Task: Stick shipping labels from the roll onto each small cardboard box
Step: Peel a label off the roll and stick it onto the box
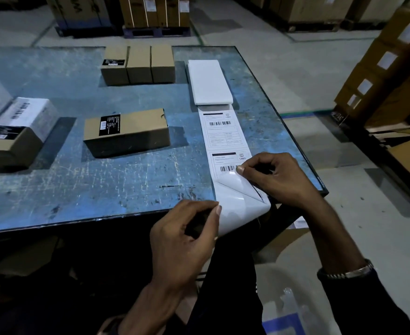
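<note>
2 hands [182, 238] [276, 180], pinching peeling label [237, 187]

Bare surface [54, 189] lies open left of the label strip [220, 131]; one cardboard box [126, 132] stands beyond, seemingly well apart.

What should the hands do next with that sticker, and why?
Probably keep peeling. The right hand pinches the label by a lifted corner, but its top half is still stuck to the strip. The left hand pinches the backing at the table edge. The nearest box waits.
</note>
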A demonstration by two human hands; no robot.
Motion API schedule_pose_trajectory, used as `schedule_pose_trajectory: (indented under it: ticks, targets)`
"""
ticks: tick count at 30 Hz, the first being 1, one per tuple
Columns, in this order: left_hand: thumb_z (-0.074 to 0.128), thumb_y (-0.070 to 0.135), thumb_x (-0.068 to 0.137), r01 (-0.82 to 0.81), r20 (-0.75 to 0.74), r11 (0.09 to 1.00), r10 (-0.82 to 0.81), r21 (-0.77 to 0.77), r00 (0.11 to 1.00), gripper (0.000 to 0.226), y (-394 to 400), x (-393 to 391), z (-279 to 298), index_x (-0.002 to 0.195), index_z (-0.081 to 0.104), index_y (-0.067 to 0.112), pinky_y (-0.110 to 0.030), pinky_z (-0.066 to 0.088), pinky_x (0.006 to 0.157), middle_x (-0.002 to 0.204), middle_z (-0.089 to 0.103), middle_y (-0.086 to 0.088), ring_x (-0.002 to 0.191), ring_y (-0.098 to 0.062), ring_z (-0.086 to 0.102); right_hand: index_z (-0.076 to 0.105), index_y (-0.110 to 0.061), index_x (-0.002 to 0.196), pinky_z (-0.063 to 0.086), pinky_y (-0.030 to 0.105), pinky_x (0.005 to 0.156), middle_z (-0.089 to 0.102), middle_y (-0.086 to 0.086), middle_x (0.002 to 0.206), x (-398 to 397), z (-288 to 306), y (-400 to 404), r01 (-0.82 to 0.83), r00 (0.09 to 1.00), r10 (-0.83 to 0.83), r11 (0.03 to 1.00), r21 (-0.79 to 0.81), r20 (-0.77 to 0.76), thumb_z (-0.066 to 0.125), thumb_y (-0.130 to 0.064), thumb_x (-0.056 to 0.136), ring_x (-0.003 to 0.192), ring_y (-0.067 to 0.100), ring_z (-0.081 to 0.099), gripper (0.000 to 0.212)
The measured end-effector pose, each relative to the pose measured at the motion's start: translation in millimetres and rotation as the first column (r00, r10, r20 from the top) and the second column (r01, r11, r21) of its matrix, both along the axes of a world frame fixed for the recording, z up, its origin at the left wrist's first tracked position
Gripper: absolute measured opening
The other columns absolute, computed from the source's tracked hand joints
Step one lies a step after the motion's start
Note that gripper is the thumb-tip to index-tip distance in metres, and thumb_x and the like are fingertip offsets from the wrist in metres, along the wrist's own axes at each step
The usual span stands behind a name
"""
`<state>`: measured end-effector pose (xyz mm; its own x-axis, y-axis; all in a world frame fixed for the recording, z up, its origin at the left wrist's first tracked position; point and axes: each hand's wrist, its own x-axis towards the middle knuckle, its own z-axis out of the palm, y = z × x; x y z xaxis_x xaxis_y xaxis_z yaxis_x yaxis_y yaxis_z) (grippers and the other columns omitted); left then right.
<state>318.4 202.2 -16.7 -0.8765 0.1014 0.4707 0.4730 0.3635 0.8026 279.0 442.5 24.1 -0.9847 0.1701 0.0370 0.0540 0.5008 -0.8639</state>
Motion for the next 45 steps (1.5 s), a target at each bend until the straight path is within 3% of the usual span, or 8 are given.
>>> schedule_pose_trajectory:
  ticks: [6, 10, 12, 18, 24, 29, 36, 45]
  targets:
    - [0.074, 0.028, 0.101, 0.046, -0.261, 0.935, -0.146, -0.352, 0.954, 0.016, 15, -31, -8, 0.110, 0.083, 0.019, -0.042, 0.055, 0.086, 0.107, 0.074, 0.007, 0.105, -0.021, 0.063, 0.084, -0.020, 0.089, 0.058, 0.031, 0.080, 0.079, -0.005, 0.089, 2, 0, 3, -0.029, 0.999, 0.028, 0.999, -0.036, -0.016, 0.082, -0.029, 0.094, 0.078, 0.008, 0.074, 0.010]
    - [0.076, 0.031, 0.099, 0.009, -0.338, 0.918, -0.155, -0.396, 0.928, 0.016, 16, -34, -16, 0.106, 0.085, 0.019, -0.041, 0.054, 0.082, 0.102, 0.074, 0.007, 0.103, -0.023, 0.061, 0.079, -0.027, 0.085, 0.062, 0.053, 0.083, 0.079, 0.001, 0.084, -7, -5, 13, -0.045, 0.999, 0.045, 0.999, 0.017, 0.013, 0.076, -0.031, 0.099, 0.078, 0.019, 0.074, 0.014]
    - [0.076, 0.031, 0.099, 0.005, -0.349, 0.920, -0.154, -0.391, 0.924, 0.016, 14, -34, -17, 0.106, 0.085, 0.019, -0.041, 0.053, 0.081, 0.101, 0.075, 0.007, 0.102, -0.023, 0.062, 0.076, -0.027, 0.086, 0.063, 0.054, 0.079, 0.078, 0.000, 0.081, -18, -6, 19, -0.040, 0.999, 0.039, 0.998, 0.056, 0.010, 0.075, -0.032, 0.100, 0.074, 0.015, 0.071, 0.014]
    - [0.079, 0.029, 0.097, 0.051, -0.254, 0.948, -0.136, -0.314, 0.958, 0.011, 16, -35, -15, 0.100, 0.086, 0.022, -0.044, 0.053, 0.079, 0.097, 0.074, 0.010, 0.096, -0.021, 0.063, 0.077, -0.022, 0.085, 0.047, 0.012, 0.062, 0.076, -0.010, 0.081, -57, 5, 40, 0.108, 0.993, -0.100, 0.983, 0.145, -0.066, 0.076, -0.031, 0.099, 0.070, -0.001, 0.062, 0.016]
    - [0.079, 0.035, 0.096, 0.085, -0.112, 0.949, -0.124, -0.303, 0.986, 0.009, 18, -44, 2, 0.097, 0.084, 0.028, -0.033, 0.049, 0.072, 0.080, 0.066, 0.014, 0.093, -0.013, 0.053, 0.082, -0.020, 0.087, 0.050, 0.022, 0.070, 0.079, -0.007, 0.083, -64, -9, 40, 0.077, 0.995, -0.078, 0.997, -0.014, -0.068, 0.081, -0.027, 0.095, 0.074, 0.002, 0.064, 0.011]
    - [0.080, 0.043, 0.094, 0.050, -0.092, 0.934, -0.088, -0.354, 0.992, 0.030, 27, -68, 6, 0.118, 0.081, 0.025, -0.035, 0.050, 0.073, 0.097, 0.068, 0.014, 0.101, -0.014, 0.051, 0.083, -0.015, 0.092, 0.052, 0.017, 0.071, 0.080, -0.011, 0.084, -56, -12, 40, 0.054, 0.986, -0.076, 0.988, -0.142, -0.151, 0.081, -0.018, 0.095, 0.075, 0.001, 0.067, 0.005]
    - [0.075, 0.050, 0.094, 0.005, -0.170, 0.894, -0.090, -0.448, 0.981, 0.024, 27, -66, -1, 0.105, 0.085, 0.030, -0.038, 0.054, 0.076, 0.109, 0.069, 0.013, 0.111, -0.019, 0.054, 0.075, -0.028, 0.083, 0.049, 0.022, 0.072, 0.075, -0.020, 0.080, -60, -20, 46, 0.137, 0.970, -0.149, 0.988, -0.071, -0.194, 0.074, -0.022, 0.101, 0.077, -0.003, 0.065, 0.018]
    - [0.070, 0.046, 0.098, 0.066, -0.035, 0.881, -0.093, -0.468, 0.995, 0.018, 31, -78, 22, 0.093, 0.080, 0.032, -0.037, 0.053, 0.069, 0.082, 0.066, 0.015, 0.092, -0.012, 0.054, 0.072, -0.031, 0.082, 0.047, 0.024, 0.074, 0.072, -0.016, 0.081, -67, -28, 52, 0.293, 0.920, -0.306, 0.952, -0.088, -0.246, 0.073, -0.026, 0.101, 0.074, -0.004, 0.062, 0.019]
